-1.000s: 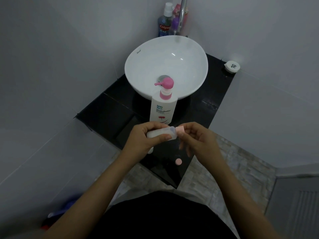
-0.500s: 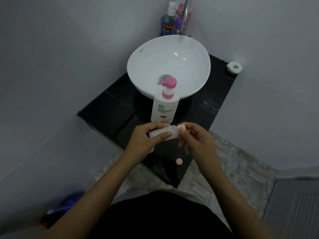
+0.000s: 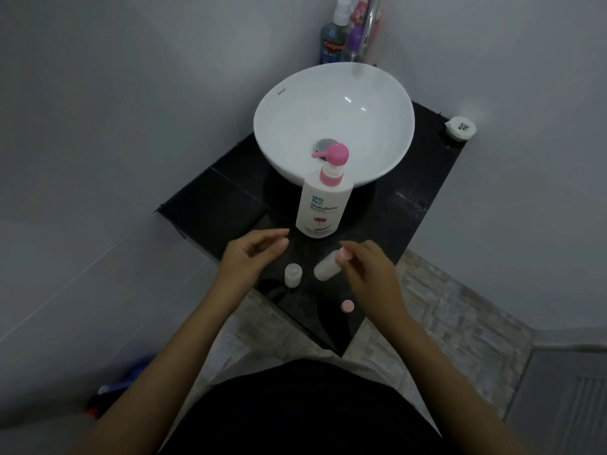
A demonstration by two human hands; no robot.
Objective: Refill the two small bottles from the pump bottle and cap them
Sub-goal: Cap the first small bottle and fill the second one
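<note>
The white pump bottle (image 3: 323, 208) with a pink pump head stands on the black counter (image 3: 213, 205) in front of the basin. Just below it, a small white bottle (image 3: 325, 268) leans tilted with a pink cap on top. My right hand (image 3: 369, 270) pinches that cap end. To its left a second small bottle (image 3: 293, 274) stands upright and uncapped. A loose pink cap (image 3: 347, 305) lies near the counter's front corner. My left hand (image 3: 254, 254) hovers left of both bottles, fingers apart, holding nothing.
A white bowl basin (image 3: 272, 133) fills the back of the counter, with a chrome tap (image 3: 369, 24) and a blue mouthwash bottle (image 3: 332, 44) behind it. A round white container (image 3: 460, 128) sits at the far right corner. Walls close in on both sides.
My left hand has let go of the small bottle and drawn away to the left. My right hand has lowered the capped bottle toward the counter, which uncovers the second small bottle.
</note>
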